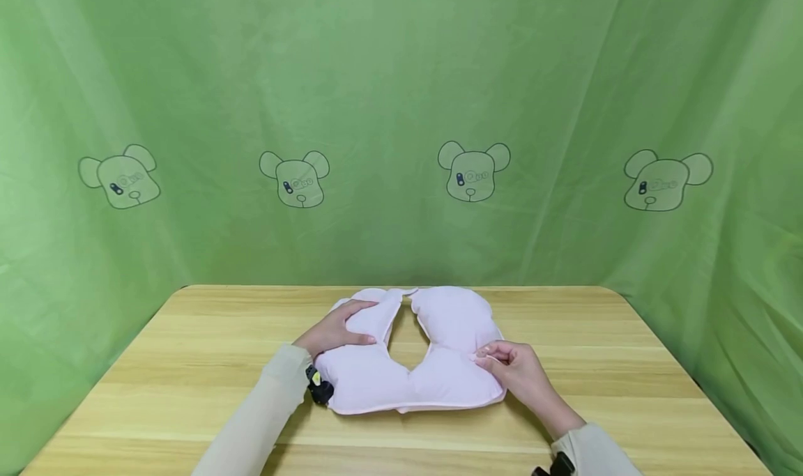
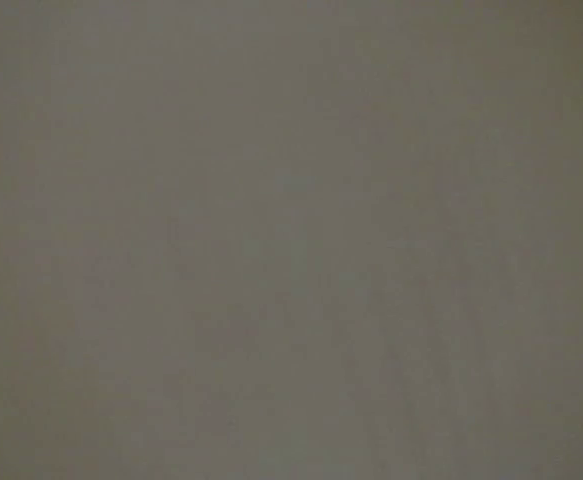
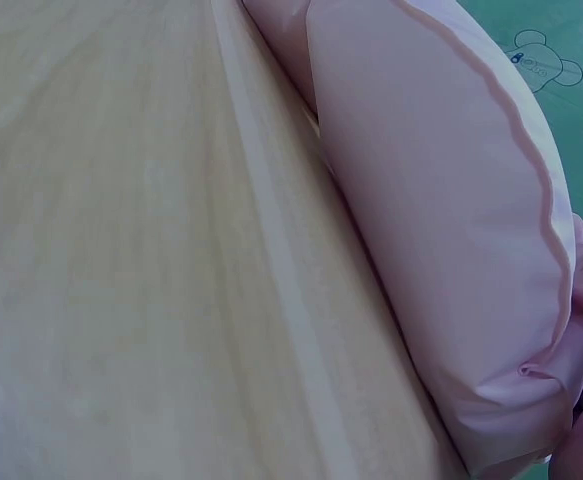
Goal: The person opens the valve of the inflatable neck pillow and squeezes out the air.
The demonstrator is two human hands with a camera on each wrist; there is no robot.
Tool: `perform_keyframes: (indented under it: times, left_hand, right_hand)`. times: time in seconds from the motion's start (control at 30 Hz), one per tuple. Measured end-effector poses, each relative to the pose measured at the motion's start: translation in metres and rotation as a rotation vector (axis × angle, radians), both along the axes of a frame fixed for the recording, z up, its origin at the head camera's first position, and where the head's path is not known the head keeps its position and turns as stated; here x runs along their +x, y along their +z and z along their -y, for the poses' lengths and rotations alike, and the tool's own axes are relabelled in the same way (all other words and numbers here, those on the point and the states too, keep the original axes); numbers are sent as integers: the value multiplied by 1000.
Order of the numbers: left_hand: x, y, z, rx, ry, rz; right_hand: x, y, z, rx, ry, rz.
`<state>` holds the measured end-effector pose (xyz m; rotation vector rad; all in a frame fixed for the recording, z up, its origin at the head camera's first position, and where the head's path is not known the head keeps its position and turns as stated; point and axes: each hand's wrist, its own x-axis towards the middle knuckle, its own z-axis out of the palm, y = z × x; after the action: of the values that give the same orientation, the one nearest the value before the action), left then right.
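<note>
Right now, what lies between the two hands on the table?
In the head view, only the pink U-shaped pillow lies between them. The left hand rests on its left lobe; the right hand pinches its right edge. Both touch it.

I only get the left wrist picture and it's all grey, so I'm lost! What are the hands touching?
Observer: Both are on a pink U-shaped pillow that lies on a wooden table.
Operator: What is the left one doing?
Observer: The left hand lies over the pillow's left arm, fingers spread on top and thumb along its side.
Operator: And the right one?
Observer: The right hand pinches the pillow's right edge with its fingertips.
Operator: What's behind the table?
Observer: A green cloth printed with bear heads.
</note>
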<state>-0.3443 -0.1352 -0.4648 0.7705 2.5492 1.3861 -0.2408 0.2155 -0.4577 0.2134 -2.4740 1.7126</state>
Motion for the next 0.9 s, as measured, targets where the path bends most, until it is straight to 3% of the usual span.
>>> perform_keyframes:
  times: [0.63, 0.9]
  left_hand:
    - [-1, 0, 0, -20, 32, 40]
    - [-1, -1, 1, -15, 7, 16]
  right_hand:
    - [-4, -3, -2, -7, 6, 5]
    - [-4, -3, -2, 3, -9, 37]
